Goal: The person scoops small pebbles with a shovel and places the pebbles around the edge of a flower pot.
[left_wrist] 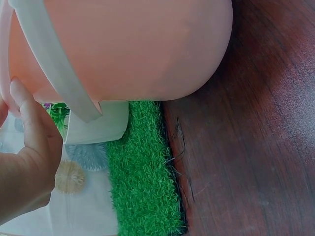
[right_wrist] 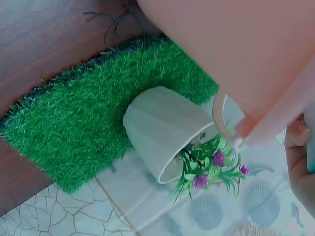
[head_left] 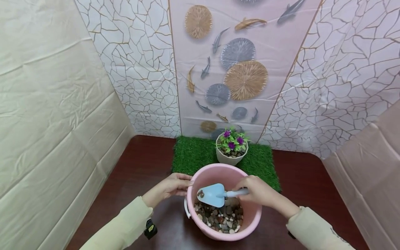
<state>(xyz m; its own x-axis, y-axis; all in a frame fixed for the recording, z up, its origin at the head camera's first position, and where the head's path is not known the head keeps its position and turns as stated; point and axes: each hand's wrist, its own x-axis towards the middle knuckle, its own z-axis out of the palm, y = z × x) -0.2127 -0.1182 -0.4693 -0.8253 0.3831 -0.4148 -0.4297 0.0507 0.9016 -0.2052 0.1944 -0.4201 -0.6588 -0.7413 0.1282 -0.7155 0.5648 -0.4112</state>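
Observation:
A pink bucket (head_left: 255,222) stands on the table with a layer of mixed pebbles (head_left: 222,218) at its bottom. My left hand (head_left: 171,186) pinches the bucket's left rim; the left wrist view shows the thumb of that hand (left_wrist: 34,147) against the rim, near the white bucket handle (left_wrist: 54,54). Inside the bucket's mouth, my right hand (head_left: 260,191) grips the handle of a light blue trowel (head_left: 214,196). The blade points left above the pebbles, with a few small brown stones (head_left: 201,193) near its tip. In the right wrist view the bucket wall hides most of that hand.
Just behind the bucket, a white flowerpot (head_left: 229,159) with purple flowers (head_left: 231,145) stands on a green artificial turf mat (head_left: 193,152). The dark wooden table (head_left: 147,152) meets a patterned backdrop (head_left: 150,69), with cloth walls on both sides.

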